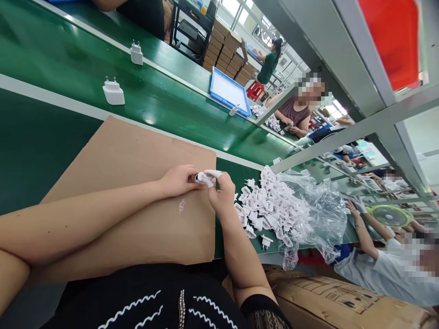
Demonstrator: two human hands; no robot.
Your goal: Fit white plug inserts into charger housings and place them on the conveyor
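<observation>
Left hand [180, 179] and right hand [222, 194] meet over cardboard sheet [120, 173], pinching small white part [201, 178]. Heap of white plug parts [270, 205] on plastic bag [318, 205] just right. Two chargers [113, 91] on green surface [51, 50].

The person wears a black top [147, 297] sewn with white wavy lines and a column of small pale beads down the front. A dark, lace-patterned sleeve [265, 315] shows at the upper end of the right arm. Both forearms are bare. White finger cots [213, 173] cover two fingertips of the right hand [222, 194]; the left hand [178, 180] is bare.
</observation>
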